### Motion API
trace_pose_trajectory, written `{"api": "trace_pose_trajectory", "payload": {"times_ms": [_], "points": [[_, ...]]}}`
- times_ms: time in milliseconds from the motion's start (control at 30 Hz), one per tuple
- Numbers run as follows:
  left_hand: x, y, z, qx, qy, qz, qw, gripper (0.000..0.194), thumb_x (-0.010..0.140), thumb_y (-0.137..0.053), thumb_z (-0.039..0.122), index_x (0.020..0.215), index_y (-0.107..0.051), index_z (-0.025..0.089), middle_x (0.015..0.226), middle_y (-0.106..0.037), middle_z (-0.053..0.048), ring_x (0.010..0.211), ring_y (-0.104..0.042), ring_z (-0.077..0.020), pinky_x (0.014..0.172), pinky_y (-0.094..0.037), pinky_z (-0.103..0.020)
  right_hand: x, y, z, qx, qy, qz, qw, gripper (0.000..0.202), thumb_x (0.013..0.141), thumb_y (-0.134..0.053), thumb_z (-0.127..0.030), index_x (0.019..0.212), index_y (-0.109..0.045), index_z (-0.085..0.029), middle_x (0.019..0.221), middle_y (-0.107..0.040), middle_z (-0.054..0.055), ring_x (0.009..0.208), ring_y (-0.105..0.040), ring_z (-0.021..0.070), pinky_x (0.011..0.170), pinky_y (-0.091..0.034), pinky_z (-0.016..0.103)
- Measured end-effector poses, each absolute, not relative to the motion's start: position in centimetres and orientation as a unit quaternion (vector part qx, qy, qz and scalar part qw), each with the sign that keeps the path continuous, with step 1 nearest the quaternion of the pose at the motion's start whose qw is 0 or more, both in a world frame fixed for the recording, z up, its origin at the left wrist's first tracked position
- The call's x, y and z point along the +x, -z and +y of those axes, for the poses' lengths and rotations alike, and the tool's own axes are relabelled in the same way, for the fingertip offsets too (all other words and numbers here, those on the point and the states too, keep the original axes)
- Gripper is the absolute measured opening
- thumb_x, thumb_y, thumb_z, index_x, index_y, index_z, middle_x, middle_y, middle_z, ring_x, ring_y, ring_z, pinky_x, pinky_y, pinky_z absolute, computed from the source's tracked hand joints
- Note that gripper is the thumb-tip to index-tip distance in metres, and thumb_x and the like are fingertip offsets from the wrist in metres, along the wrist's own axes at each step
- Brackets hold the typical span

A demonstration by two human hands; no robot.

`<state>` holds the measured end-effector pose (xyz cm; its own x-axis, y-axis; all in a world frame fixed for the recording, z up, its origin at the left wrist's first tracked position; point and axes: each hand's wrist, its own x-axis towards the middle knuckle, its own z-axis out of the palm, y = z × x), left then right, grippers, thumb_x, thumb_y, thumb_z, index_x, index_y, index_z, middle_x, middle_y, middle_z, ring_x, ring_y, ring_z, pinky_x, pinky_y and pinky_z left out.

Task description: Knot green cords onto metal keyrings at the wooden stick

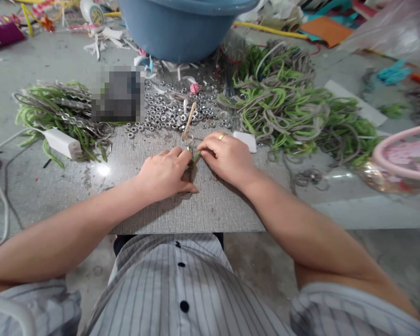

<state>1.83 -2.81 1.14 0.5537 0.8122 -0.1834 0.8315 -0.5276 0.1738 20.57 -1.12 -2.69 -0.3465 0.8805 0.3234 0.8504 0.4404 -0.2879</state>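
Our left hand (166,169) and right hand (229,156) pinch thin green cord (196,157), maybe half-done. Silver-ringed green-grey cords (61,103) look done; loose green-grey cords (283,109) don't.

We reach inward with both arms bare and bent, our left forearm (87,219) slanting up from the lower left and our right forearm (297,214) from the lower right. Our two grips nearly meet ahead of our torso, backs upward. Our left grip (166,170) lies low, its fingers curled inward and its thumb stretched out apart from them, pointing toward our right side. Our right grip (227,156) is bent at the knuckles, with thumb and forefinger drawn together in a pinch.
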Motion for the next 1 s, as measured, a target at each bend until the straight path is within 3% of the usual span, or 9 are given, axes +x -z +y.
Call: {"api": "trace_pose_trajectory", "payload": {"times_ms": [233, 400, 500, 733, 867, 1000], "points": [[1.5, -1.2, -2.8, 0.877, 0.028, 0.457, 0.144, 0.061, 0.074, -0.069, 0.061, 0.114, -0.051, 0.019, 0.114, -0.06, -0.009, 0.102, -0.062, -0.0274, 0.077, -0.049, -0.032, 20.7, 2.6, -1.1, -0.518, -0.049, -0.829, 0.205, 0.019, 0.086, -0.05, -0.016, 0.088, -0.068, -0.017, 0.096, -0.07, 0.01, 0.085, -0.063, 0.0249, 0.074, -0.046, 0.037], [0.8, -1.4, -1.7, 0.856, -0.077, 0.46, 0.221, 0.023, 0.09, -0.048, 0.032, 0.102, -0.057, 0.014, 0.093, -0.065, -0.007, 0.08, -0.061, -0.0183, 0.072, -0.046, -0.03, 20.8, 2.3, -1.3, -0.476, -0.042, -0.84, 0.258, 0.022, 0.081, -0.049, -0.011, 0.092, -0.067, -0.018, 0.1, -0.068, 0.011, 0.09, -0.062, 0.0251, 0.079, -0.046, 0.039], [0.4, -1.1, -0.8, 0.821, -0.14, 0.481, 0.272, 0.018, 0.089, -0.042, 0.023, 0.091, -0.059, 0.016, 0.081, -0.064, -0.003, 0.072, -0.058, -0.0152, 0.07, -0.044, -0.027, 20.6, 1.8, -1.8, -0.413, -0.04, -0.864, 0.283, 0.021, 0.083, -0.049, -0.012, 0.091, -0.067, -0.02, 0.099, -0.068, 0.009, 0.092, -0.062, 0.0238, 0.081, -0.046, 0.039], [0.2, -0.9, -0.3, 0.809, -0.165, 0.484, 0.29, 0.018, 0.086, -0.042, 0.022, 0.084, -0.059, 0.016, 0.072, -0.06, -0.001, 0.065, -0.053, -0.0136, 0.067, -0.042, -0.027, 19.2, 1.4, -3.4, -0.227, -0.038, -0.942, 0.246, 0.021, 0.093, -0.048, -0.022, 0.092, -0.068, -0.016, 0.079, -0.071, 0.007, 0.073, -0.062, 0.018, 0.071, -0.043, 0.033], [0.3, -1.0, -0.4, 0.814, -0.16, 0.486, 0.275, 0.018, 0.085, -0.043, 0.022, 0.082, -0.059, 0.016, 0.07, -0.058, 0.0, 0.063, -0.05, -0.0125, 0.065, -0.04, -0.026, 19.4, 1.7, -3.6, -0.237, -0.052, -0.951, 0.193, 0.026, 0.095, -0.046, -0.026, 0.085, -0.068, -0.016, 0.058, -0.066, 0.001, 0.053, -0.054, 0.0135, 0.066, -0.039, 0.03], [0.2, -0.9, -0.4, 0.818, -0.159, 0.483, 0.269, 0.018, 0.085, -0.042, 0.022, 0.082, -0.059, 0.016, 0.072, -0.059, -0.001, 0.066, -0.052, -0.0134, 0.066, -0.04, -0.026, 19.5, 1.7, -3.8, -0.258, -0.049, -0.949, 0.172, 0.027, 0.096, -0.045, -0.028, 0.089, -0.068, -0.018, 0.058, -0.066, 0.0, 0.051, -0.051, 0.0129, 0.063, -0.036, 0.03]]}}
